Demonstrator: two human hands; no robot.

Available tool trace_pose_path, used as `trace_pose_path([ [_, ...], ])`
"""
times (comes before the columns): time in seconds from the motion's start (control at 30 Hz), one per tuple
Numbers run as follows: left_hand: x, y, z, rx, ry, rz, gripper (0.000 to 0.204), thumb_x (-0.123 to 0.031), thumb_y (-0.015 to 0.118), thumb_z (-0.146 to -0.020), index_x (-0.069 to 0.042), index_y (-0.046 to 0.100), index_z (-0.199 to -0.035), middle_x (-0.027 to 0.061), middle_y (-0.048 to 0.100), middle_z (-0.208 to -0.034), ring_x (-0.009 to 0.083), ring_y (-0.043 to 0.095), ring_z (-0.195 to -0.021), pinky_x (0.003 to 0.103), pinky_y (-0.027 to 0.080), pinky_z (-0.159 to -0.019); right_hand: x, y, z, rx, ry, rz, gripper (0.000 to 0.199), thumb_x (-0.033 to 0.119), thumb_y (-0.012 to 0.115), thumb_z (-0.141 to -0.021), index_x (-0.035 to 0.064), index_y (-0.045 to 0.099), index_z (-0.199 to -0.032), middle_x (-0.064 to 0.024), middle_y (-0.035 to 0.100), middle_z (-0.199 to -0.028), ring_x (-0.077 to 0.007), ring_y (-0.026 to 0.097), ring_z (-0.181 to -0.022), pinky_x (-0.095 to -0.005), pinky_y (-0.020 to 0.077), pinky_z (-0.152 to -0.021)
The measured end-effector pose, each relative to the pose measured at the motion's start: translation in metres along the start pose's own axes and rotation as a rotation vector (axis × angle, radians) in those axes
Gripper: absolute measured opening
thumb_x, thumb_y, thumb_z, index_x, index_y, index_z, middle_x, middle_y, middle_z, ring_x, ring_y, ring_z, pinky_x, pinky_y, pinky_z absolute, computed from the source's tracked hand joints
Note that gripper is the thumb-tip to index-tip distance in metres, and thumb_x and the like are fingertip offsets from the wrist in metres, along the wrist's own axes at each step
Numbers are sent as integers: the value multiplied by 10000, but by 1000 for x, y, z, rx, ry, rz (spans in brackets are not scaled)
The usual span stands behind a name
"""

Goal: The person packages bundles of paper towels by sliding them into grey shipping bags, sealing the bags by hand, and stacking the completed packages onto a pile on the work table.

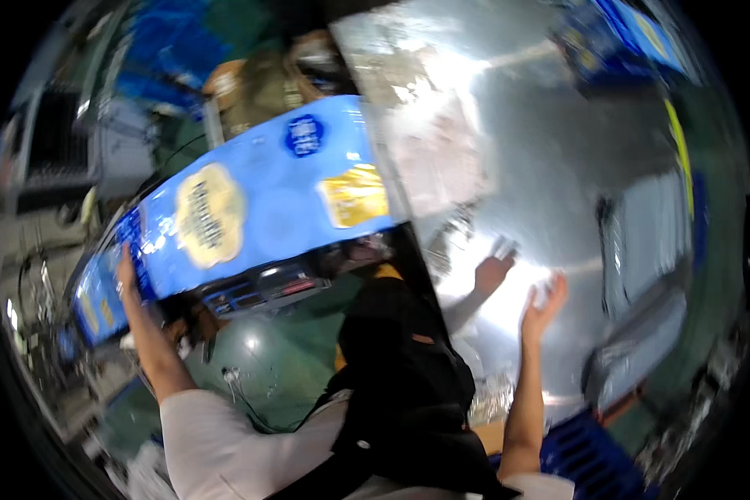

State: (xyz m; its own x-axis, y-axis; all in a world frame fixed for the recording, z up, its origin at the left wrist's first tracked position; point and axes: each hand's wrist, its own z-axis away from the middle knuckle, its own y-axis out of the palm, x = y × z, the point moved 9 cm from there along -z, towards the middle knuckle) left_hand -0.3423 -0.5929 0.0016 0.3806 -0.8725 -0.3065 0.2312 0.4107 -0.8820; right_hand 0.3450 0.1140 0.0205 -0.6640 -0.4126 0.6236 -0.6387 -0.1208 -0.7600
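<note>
A large light blue plastic-wrapped pack point(267, 200) with a cream flower-shaped label and a gold patch lies slanted at my left. Faint round shapes show through its film. My left hand point(126, 273) grips its left end, at the dark blue edge; part of the fingers is blurred. Just beyond that hand is a second blue pack point(96, 308), close against the first. My right hand point(545, 308) is raised above the shiny metal table point(542, 167), empty, with fingers spread. A dark reflection of a hand shows on the metal beside it. The large pack's right end meets the table's left edge.
Grey plastic-wrapped bundles point(648, 242) lie along the table's right side. At the far right corner sits another blue pack point(633, 42). A dark blue crate point(596, 458) stands at the lower right. Machinery point(58, 142) is at the left, over a green floor point(258, 358).
</note>
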Motion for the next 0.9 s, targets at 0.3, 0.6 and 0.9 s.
trace_pose_path([
  [0.3, -254, 90, 221, -43, 944, -27, 417, -339, 512, -847, 26, 573, -1039, 200, 611, -920, 287, 583, -863, 343, 424, -784, 119, 126, 78, 399, -67, -145, 486, 168, 583, -754, 41, 420, -1194, -229, 361, -1275, -381, 378, -1153, -410, 341, -947],
  [0.6, -355, 296, 466, 960, 981, 153, 408, -257, 554, -833, 42, 515, -1107, 150, 632, -871, 230, 612, -806, 295, 457, -736, 18, -2, 61, -256, 288, -38, 417, 192, 511, -812, -1, 441, -1174, -206, 395, -1247, -348, 381, -1150, -400, 308, -962],
  [0.9, -459, 395, 506, 636, 1530, 42, 370, -181, 680, -625, -12, 593, -942, 209, 615, -861, 340, 587, -841, 386, 441, -743, -24, 27, 135, -310, 656, -423, 388, 238, 502, -841, -33, 471, -1117, -202, 539, -1062, -293, 529, -983, -351, 427, -815],
])
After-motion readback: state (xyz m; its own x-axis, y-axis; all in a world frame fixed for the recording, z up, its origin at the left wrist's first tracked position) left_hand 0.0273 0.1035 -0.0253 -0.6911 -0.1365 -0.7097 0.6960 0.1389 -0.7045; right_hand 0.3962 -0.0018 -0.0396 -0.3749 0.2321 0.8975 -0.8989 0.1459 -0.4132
